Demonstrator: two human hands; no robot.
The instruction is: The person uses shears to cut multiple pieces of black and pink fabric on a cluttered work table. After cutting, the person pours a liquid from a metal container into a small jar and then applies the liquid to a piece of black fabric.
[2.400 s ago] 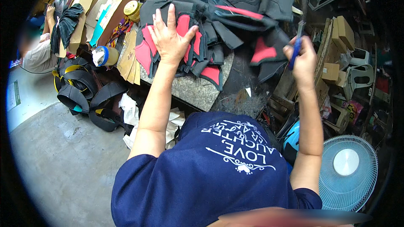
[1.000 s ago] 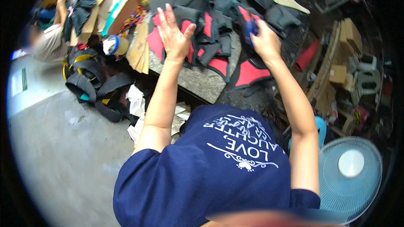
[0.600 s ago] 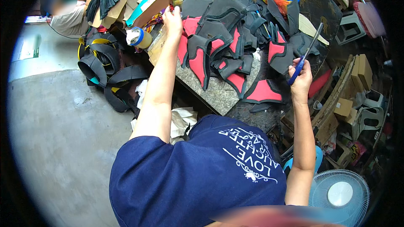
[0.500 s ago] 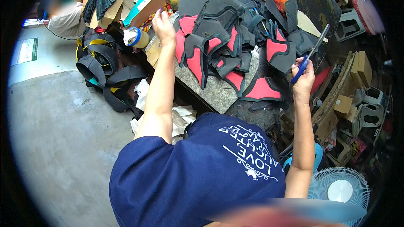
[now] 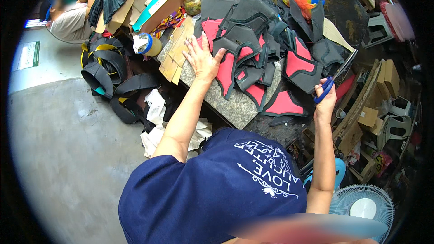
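My left hand (image 5: 203, 61) lies with fingers spread at the left edge of a heap of black pieces with pink panels (image 5: 226, 70), apparently touching them. Beneath the heap is a speckled grey slab (image 5: 235, 108). On the right, my right hand (image 5: 326, 106) grips scissors (image 5: 323, 91) by their blue handles, the metal blades pointing up and away to the right. Nearest to the scissors is a pink-centred black piece (image 5: 298, 65). Another pink piece (image 5: 285, 104) lies closer to me at the slab's right side.
Cardboard strips (image 5: 174, 58) and a yellow jar with a blue rim (image 5: 149, 44) lie left of the heap. Black bands (image 5: 97, 74) hang beside the table. A fan (image 5: 361, 208) stands at lower right. Another person (image 5: 72, 20) sits at far left.
My left hand has come down and right, from above the cardboard to the heap's left edge. The heap sits slightly further right in view. The scissors have tilted further to the right.
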